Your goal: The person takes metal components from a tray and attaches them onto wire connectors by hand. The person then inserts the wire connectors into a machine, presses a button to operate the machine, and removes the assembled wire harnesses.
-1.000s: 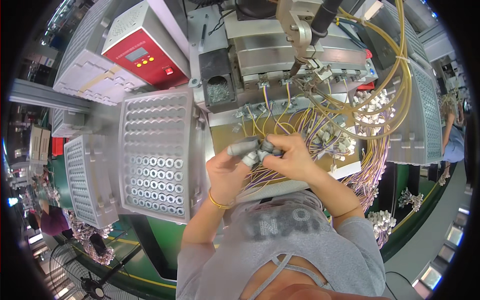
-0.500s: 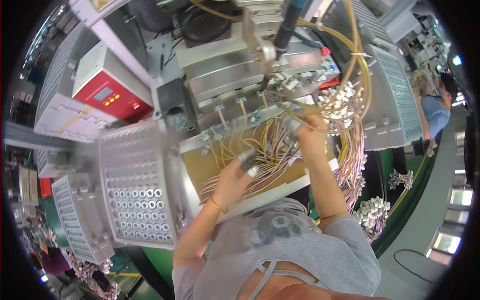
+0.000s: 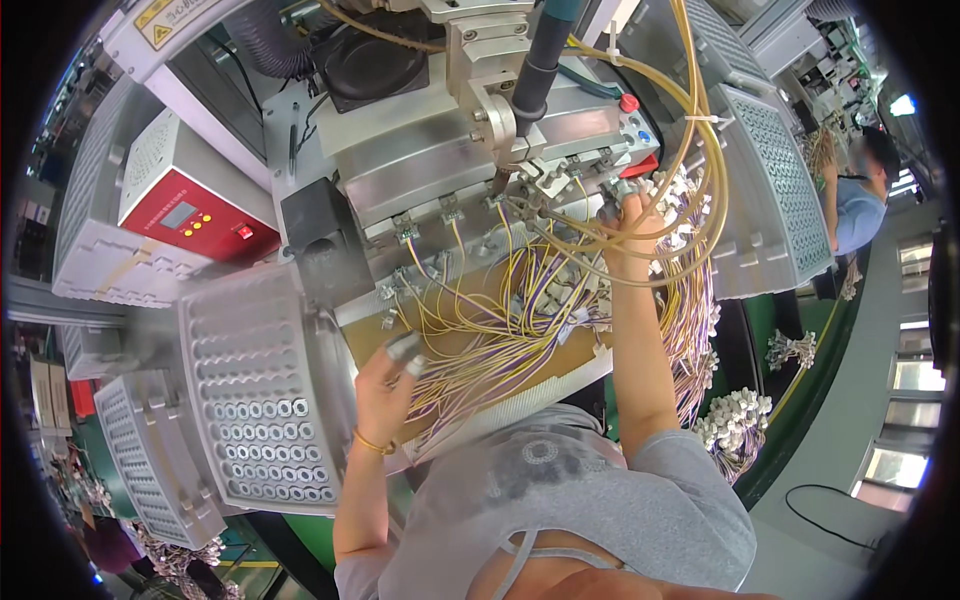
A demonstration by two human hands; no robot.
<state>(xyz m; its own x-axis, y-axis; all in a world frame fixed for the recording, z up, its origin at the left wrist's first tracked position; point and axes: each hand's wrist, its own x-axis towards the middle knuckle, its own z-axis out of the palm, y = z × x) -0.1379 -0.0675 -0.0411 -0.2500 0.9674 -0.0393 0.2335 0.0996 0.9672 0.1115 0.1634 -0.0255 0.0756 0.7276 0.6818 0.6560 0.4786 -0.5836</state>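
My right hand [image 3: 632,228] reaches to the right end of the row of metal clamps on the machine [image 3: 440,165]. Its covered fingertips are pinched together there, and what they hold is hidden. My left hand [image 3: 388,382] hovers over the left edge of the wire bundle [image 3: 500,360], grey covers on its fingertips, thumb and forefinger slightly apart with nothing visible between them. Yellow and purple wires with white connectors [image 3: 545,290] lie spread on a brown board [image 3: 365,340]. Several wires run up into the clamps.
At left stand a red and white control box [image 3: 195,195] and a clear tray [image 3: 265,360] with rows of metal rings. Yellow tubes [image 3: 715,170] loop down beside my right hand. Bundles of wires [image 3: 690,320] hang at right. Another person [image 3: 858,205] sits far right.
My right hand has gone up from the wire pile to the clamps. The left has drawn back leftward off the bundle. My view has shifted slightly.
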